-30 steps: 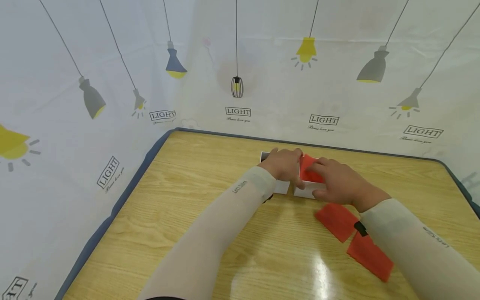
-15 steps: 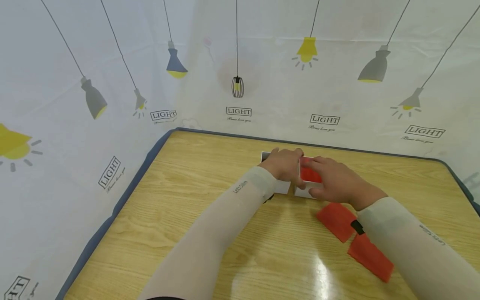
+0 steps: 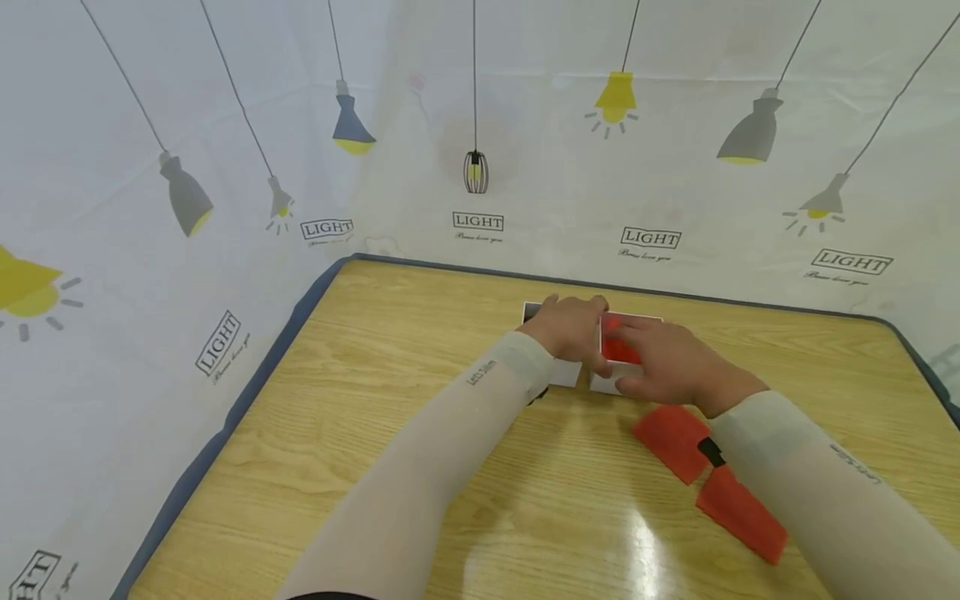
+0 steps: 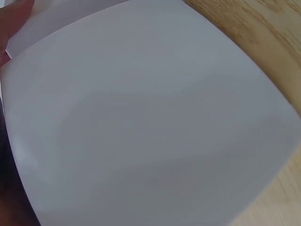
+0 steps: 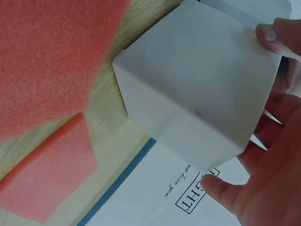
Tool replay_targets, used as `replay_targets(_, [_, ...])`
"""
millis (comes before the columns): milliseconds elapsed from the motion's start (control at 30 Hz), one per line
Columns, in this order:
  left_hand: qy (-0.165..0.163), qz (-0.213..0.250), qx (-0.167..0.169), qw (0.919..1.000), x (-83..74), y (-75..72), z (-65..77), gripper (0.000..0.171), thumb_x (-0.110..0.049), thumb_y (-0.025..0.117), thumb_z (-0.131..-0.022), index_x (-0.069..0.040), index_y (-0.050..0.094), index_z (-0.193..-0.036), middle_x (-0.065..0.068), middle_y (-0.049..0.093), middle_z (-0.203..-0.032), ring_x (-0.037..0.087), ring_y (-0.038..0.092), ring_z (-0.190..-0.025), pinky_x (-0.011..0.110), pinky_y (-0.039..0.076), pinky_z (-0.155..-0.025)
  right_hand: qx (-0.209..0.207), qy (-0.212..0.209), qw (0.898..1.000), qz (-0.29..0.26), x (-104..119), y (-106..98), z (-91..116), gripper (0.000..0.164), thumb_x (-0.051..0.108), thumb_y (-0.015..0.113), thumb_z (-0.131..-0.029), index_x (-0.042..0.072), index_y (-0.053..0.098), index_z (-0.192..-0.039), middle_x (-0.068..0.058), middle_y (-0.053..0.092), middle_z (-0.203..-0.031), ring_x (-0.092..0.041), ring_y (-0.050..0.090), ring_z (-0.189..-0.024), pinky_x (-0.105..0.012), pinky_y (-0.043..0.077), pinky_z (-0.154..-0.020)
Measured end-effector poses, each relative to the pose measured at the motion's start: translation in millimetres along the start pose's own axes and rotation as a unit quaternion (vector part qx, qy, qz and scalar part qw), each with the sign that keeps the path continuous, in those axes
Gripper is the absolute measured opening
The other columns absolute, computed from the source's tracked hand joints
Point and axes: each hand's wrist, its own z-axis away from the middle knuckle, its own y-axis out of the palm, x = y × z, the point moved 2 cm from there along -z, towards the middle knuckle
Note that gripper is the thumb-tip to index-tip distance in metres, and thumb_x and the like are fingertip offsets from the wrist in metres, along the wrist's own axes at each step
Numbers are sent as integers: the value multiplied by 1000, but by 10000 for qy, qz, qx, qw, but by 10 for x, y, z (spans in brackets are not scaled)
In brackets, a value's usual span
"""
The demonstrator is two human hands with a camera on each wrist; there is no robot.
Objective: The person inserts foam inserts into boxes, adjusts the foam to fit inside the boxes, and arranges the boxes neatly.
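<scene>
Two white boxes stand side by side on the table. My left hand [image 3: 572, 329] spans the dark-lined left box [image 3: 564, 374], its thumb at the front and fingers at the back, and holds it by the side near the other box. The right box [image 3: 611, 380] has a piece of red foam [image 3: 618, 343] inside. My right hand [image 3: 675, 358] reaches over this box; its fingers press on the foam inside, while the thumb rests against the outer front wall. In the right wrist view the box [image 5: 197, 70] hides most of the fingertips.
Two flat red foam pieces, one nearer the box [image 3: 670, 440] and one nearer the front [image 3: 742, 514], lie under my right forearm. The wooden table [image 3: 360, 400] has a blue edge. A white printed curtain [image 3: 540, 200] surrounds it closely.
The red foam that stuck up above the right box now sits lower inside it. My right hand has shifted slightly left. My left hand has stayed in place.
</scene>
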Motion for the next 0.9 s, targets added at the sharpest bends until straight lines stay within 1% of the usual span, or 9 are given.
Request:
replay_targets(100, [-6, 5, -22, 10000, -3, -13, 5, 98, -61, 88, -78, -24, 41, -155, -11, 71, -130, 13, 62, -127, 46, 18, -130, 64, 36, 10000, -62, 15, 8, -22, 58, 22, 72, -88, 6, 64, -143, -13, 54, -157, -41, 48, -145, -77, 34, -112])
replay_targets(167, [-5, 8, -19, 10000, -6, -18, 9, 99, -61, 88, -77, -24, 41, -156, -11, 71, -129, 13, 62, -128, 46, 19, -130, 158, 139, 9997, -110, 27, 15, -32, 55, 22, 73, -87, 10, 66, -140, -11, 53, -158, -39, 45, -147, -82, 26, -112])
replay_targets(233, [2, 21, -15, 10000, -7, -17, 12, 100, -61, 88, -77, -24, 40, -157, -11, 71, -128, 13, 62, -128, 47, 18, -130, 242, 249, 9993, -108, 38, 25, -41, 52, 23, 74, -87, 14, 68, -138, -9, 52, -159, -38, 44, -148, -85, 21, -112])
replay_targets(333, [-26, 27, 28, 10000, -4, -9, 2, 101, -60, 88, -77, -24, 39, -157, -11, 71, -129, 13, 62, -129, 46, 17, -131, 339, 351, 9988, -3, 52, 34, -51, 49, 25, 74, -88, 17, 70, -136, -8, 51, -160, -37, 44, -149, -88, 16, -110])
replay_targets(433, [-88, -5, 124, 9999, -6, -7, -13, 101, -59, 88, -78, -24, 38, -159, -12, 70, -130, 12, 61, -129, 45, 16, -131, 357, 358, 9986, 120, 63, 43, -63, 47, 26, 75, -88, 17, 71, -134, -7, 52, -158, -36, 45, -148, -89, 16, -109])
replay_targets(533, [-128, -41, 179, 9997, -12, -6, -22, 101, -59, 87, -79, -25, 36, -159, -12, 69, -132, 12, 60, -130, 44, 15, -131, 389, 392, 9984, 150, 64, 61, -77, 46, 27, 76, -88, 17, 71, -133, -6, 58, -153, -36, 48, -146, -89, 14, -109])
replay_targets(633, [-111, -36, 100, 9999, -8, -1, -16, 101, -60, 87, -78, -25, 38, -159, -11, 69, -132, 14, 60, -130, 45, 16, -131, 486, 438, 9977, 167, 54, 91, -89, 45, 29, 75, -88, 18, 71, -132, -2, 65, -145, -35, 52, -142, -88, 12, -110])
replay_targets(733, [-72, -45, 7, 10000, -1, 6, -13, 101, -61, 88, -77, -24, 39, -158, -11, 70, -130, 14, 61, -129, 46, 18, -130, 580, 443, 9971, 218, 43, 116, -96, 45, 30, 74, -89, 18, 71, -132, -1, 67, -141, -35, 54, -140, -88, 9, -111])
replay_targets(900, [-42, -88, -40, 9999, 13, 17, -33, 101, -62, 88, -77, -24, 40, -158, -12, 71, -127, 13, 62, -127, 46, 19, -130, 579, 423, 9969, 317, 67, 111, -101, 46, 31, 73, -89, 18, 71, -132, -3, 65, -144, -37, 50, -143, -88, 10, -111])
